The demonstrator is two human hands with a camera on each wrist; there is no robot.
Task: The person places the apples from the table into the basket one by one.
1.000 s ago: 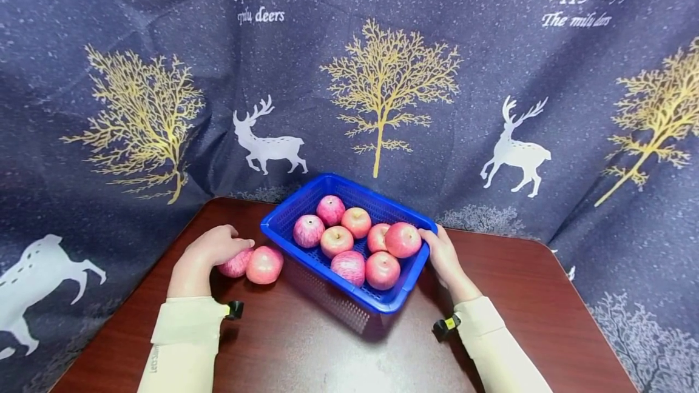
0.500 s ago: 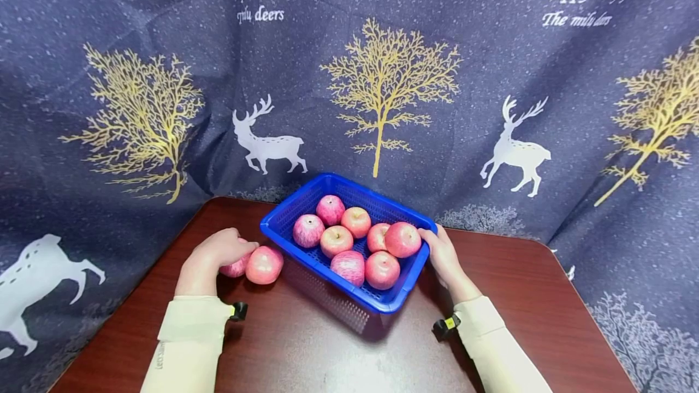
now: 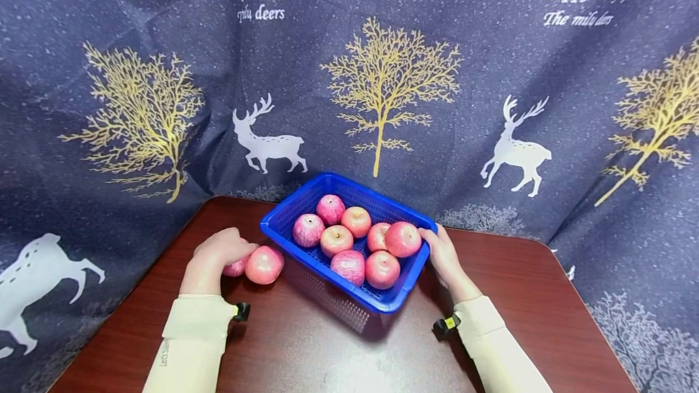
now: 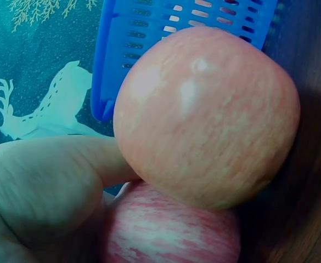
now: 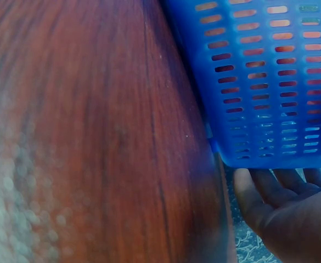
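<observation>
My left hand (image 3: 219, 255) curls over a red streaked apple (image 3: 236, 267) at the table's left, hiding most of it. A paler pink apple (image 3: 264, 264) sits right beside that one; in the left wrist view this pale apple (image 4: 207, 118) stands in front of the streaked apple (image 4: 174, 227), and the thumb (image 4: 50, 181) reaches behind it. My right hand (image 3: 445, 258) grips the right end of a blue plastic basket (image 3: 327, 272), thumb near the rim. The right wrist view has its fingers (image 5: 251, 200) against the basket's end (image 5: 259, 109). Several apples (image 3: 348, 267) lie inside the basket.
The brown wooden table (image 3: 284, 344) ends at the back against a dark blue curtain (image 3: 426, 156) printed with trees and deer. The basket stands at an angle near the back edge, close to the pale apple.
My left hand has slid slightly right over the streaked apple, covering a bit more of it. My right hand, the basket and its apples look the same.
</observation>
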